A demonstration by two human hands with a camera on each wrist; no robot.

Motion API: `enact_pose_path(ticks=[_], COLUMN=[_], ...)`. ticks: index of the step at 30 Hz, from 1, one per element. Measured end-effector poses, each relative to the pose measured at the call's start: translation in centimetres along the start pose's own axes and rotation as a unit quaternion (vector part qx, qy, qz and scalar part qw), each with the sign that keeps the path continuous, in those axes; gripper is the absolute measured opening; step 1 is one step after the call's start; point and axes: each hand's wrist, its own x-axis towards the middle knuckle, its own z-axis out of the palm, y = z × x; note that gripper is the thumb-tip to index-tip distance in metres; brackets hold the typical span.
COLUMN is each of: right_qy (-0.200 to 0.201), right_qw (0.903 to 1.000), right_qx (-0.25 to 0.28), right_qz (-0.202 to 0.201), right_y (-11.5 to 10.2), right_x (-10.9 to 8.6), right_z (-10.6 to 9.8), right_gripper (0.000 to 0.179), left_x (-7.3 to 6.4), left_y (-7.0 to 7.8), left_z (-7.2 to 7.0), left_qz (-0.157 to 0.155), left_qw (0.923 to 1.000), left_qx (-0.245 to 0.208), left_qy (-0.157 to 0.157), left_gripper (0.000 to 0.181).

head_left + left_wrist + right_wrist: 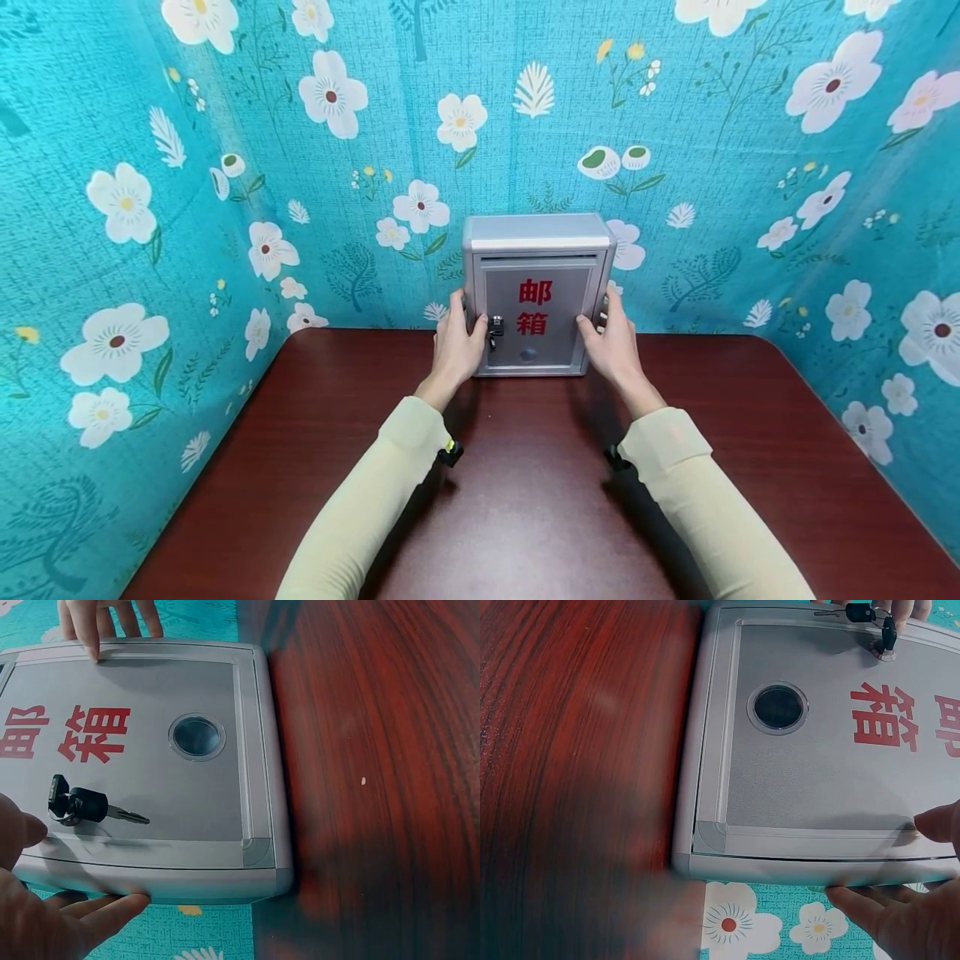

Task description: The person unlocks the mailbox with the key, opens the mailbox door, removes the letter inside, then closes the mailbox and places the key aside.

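A grey metal mailbox (558,308) with red Chinese characters stands upright at the back of the table. My left hand (456,342) grips its left side, thumb on the front near the lock, fingers along the side. My right hand (613,346) holds the right side the same way, its thumb on the front frame. Keys (90,804) hang from the lock beside my left thumb. In the right wrist view a round window (778,707) shows low on the door. The slot (538,257) runs under the mailbox's top edge. The rear of the mailbox is hidden.
The dark red wooden table (360,500) reaches out to both sides and in front of the mailbox. Turquoise flowered cloth (360,167) hangs behind the table and along its left and right sides. A tiny pale speck (364,781) lies on the wood.
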Motion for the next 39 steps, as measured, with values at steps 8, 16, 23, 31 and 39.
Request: enact_pose_path(ticks=[8, 16, 23, 31, 39], right_qy=[-0.001, -0.003, -0.007, 0.044, 0.057], right_qw=[1.0000, 0.9999, 0.9989, 0.9822, 0.9740], right_qx=[-0.005, -0.014, -0.046, -0.181, -0.215], right_qz=[-0.001, 0.007, 0.002, 0.026, -0.042], right_y=[0.1, 0.2, -0.8, -3.0, -4.2], right_x=[0.1, 0.0, -0.2, -1.5, -3.4], right_z=[-0.2, -0.4, -1.3, -3.1, -2.7], right_gripper=[0.067, 0.070, 0.072, 0.066, 0.034], left_x=[0.1, 1.1, 3.5, 7.1, 9.6], left_y=[0.2, 1.0, 3.1, 5.7, 6.9], left_z=[-0.5, -2.2, -5.0, -7.6, -7.8], left_qz=[0.009, 0.081, 0.179, 0.208, 0.195], left_qw=[0.9999, 0.9965, 0.9822, 0.9754, 0.9660], left_qx=[0.002, -0.018, -0.008, 0.047, 0.087], left_qy=[-0.014, 0.005, 0.057, -0.054, -0.146], left_gripper=[0.060, 0.058, 0.054, 0.060, 0.064])
